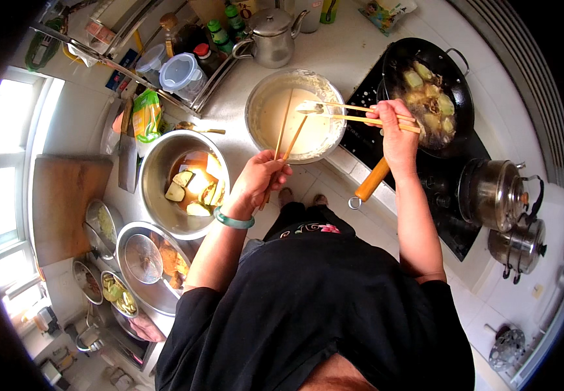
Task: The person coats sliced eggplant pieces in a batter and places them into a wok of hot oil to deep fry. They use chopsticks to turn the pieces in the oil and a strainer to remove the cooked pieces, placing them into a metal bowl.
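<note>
My left hand [261,177], with a green bangle at its wrist, grips one pair of wooden chopsticks [284,127]. Their tips reach into pale batter [286,119] in a metal bowl [336,136]. My right hand [395,134] holds a second pair of chopsticks [348,117], which pinch a batter-coated piece [310,107] above the bowl. Right of that hand, several battered pieces [445,104] fry in bubbling oil in a black wok [463,122]. Left of my left hand, a steel pot [151,207] contains brown liquid and several pale green vegetable pieces [182,178].
The wok's wooden handle [374,178] juts over the counter edge. Lidded pots [492,195] stand beyond it. A steel kettle [271,39] and a rack of bottles sit behind the bowl. At left are a large basin [128,281] with a strainer [143,259] and a cutting board [67,210].
</note>
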`<state>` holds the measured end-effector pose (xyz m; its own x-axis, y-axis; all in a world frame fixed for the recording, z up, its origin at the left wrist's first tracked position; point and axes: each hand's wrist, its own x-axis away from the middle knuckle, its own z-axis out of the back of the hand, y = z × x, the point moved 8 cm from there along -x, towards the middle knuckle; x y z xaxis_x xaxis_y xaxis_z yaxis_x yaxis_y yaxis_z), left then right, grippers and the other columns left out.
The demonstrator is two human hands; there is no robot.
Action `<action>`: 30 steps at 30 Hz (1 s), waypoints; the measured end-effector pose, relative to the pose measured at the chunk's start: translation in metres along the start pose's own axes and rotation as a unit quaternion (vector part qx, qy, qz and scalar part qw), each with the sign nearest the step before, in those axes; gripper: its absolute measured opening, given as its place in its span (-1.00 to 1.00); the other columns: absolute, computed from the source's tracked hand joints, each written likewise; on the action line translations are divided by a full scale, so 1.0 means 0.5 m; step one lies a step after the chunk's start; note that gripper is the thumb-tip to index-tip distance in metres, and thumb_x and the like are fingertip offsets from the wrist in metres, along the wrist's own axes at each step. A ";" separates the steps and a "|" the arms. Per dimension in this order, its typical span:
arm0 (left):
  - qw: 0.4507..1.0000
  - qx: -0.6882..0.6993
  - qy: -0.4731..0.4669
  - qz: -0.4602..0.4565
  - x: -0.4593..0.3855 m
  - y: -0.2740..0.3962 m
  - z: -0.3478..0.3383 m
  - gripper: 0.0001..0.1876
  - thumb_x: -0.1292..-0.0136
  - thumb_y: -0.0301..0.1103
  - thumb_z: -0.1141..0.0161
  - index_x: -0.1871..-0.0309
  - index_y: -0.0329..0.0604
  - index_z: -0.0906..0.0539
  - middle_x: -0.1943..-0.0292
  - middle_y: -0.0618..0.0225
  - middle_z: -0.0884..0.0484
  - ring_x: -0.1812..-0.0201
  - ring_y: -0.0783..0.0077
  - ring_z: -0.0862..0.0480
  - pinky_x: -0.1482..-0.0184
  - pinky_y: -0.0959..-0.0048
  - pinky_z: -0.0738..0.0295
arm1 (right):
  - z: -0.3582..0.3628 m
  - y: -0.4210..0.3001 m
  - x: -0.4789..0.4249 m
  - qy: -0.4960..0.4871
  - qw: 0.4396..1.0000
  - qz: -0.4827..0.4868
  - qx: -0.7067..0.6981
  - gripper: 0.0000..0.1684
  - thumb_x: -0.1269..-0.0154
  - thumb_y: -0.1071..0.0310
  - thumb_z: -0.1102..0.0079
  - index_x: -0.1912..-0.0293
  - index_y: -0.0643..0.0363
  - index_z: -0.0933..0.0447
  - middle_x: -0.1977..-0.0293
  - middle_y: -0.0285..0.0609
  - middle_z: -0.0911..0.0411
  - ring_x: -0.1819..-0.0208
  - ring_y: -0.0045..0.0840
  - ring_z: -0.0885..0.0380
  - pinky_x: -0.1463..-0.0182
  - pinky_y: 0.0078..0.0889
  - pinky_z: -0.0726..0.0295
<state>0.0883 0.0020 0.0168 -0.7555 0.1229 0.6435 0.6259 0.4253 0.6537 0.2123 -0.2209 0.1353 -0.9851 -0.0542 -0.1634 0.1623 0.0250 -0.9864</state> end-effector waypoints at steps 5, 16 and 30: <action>1.000 0.025 0.006 -0.008 0.015 0.016 0.009 -0.89 -0.30 -0.47 0.04 0.14 -0.20 -0.44 0.46 0.33 -0.54 0.58 0.67 -0.39 0.63 0.73 -0.18 | -0.008 -0.014 0.005 0.001 0.996 0.046 0.079 -0.76 -0.28 0.34 -0.12 0.40 0.34 -0.48 0.49 -0.26 -0.43 0.45 -0.61 -0.52 0.37 -0.57 -0.53; 0.959 -0.232 0.124 -0.106 0.032 0.050 0.069 -0.81 -0.24 -0.48 0.05 0.09 -0.26 -0.45 0.50 0.36 -0.51 0.57 0.62 -0.45 0.58 0.65 -0.31 | 0.058 -0.121 0.017 0.052 0.982 0.117 0.138 -0.78 -0.27 0.34 -0.12 0.40 0.31 -0.48 0.51 -0.27 -0.44 0.43 -0.61 -0.48 0.33 -0.56 -0.47; 0.943 -0.296 0.114 -0.105 0.008 0.041 0.077 -0.60 -0.15 -0.55 0.12 -0.10 -0.24 -0.42 0.35 0.39 -0.50 0.46 0.58 -0.50 0.52 0.61 -0.42 | 0.340 -0.079 -0.077 0.209 0.957 0.112 0.170 -0.81 -0.26 0.34 -0.13 0.33 0.30 -0.53 0.43 -0.26 -0.50 0.42 -0.66 -0.52 0.34 -0.60 -0.51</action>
<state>0.0905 0.0456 0.0174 -0.8563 -0.1328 0.4991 0.5156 -0.1638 0.8410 0.2535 -0.3893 0.1778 -0.8490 0.3198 -0.4207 0.3114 -0.3404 -0.8872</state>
